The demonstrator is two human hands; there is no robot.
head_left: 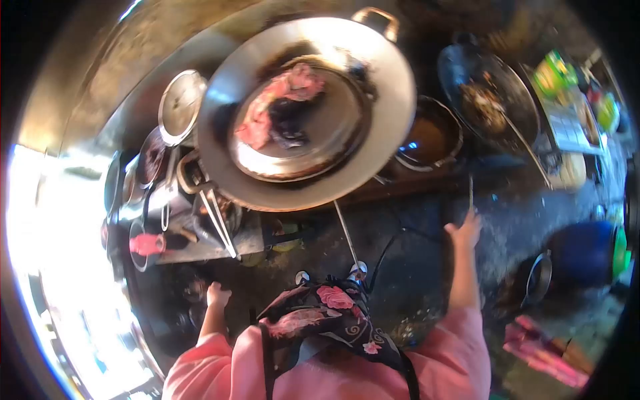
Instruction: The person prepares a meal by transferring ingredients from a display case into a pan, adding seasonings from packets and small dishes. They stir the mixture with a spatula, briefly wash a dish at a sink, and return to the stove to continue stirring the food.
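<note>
My right hand (465, 230) reaches forward over the dark floor, its thumb held away from the fingers. A thin rod (471, 192) shows just beyond its fingertips, toward the pan of brown liquid (430, 137). Lower on the left, my left hand (218, 293) hangs with loosely bent fingers and nothing visible in it, near the side table (250, 233). Ahead of me is a large metal wok (393, 113) with a round metal lid (337, 137) inside it. A pink and black cloth-like bundle (280, 110) lies on that lid.
A dark wok (517, 110) at the right holds browned food and a long-handled utensil (527, 150). Tongs (219, 223) and a pink and black cloth (148, 245) lie at left. A blue drum (583, 253) stands at right. A thin pole (347, 233) reaches toward my feet.
</note>
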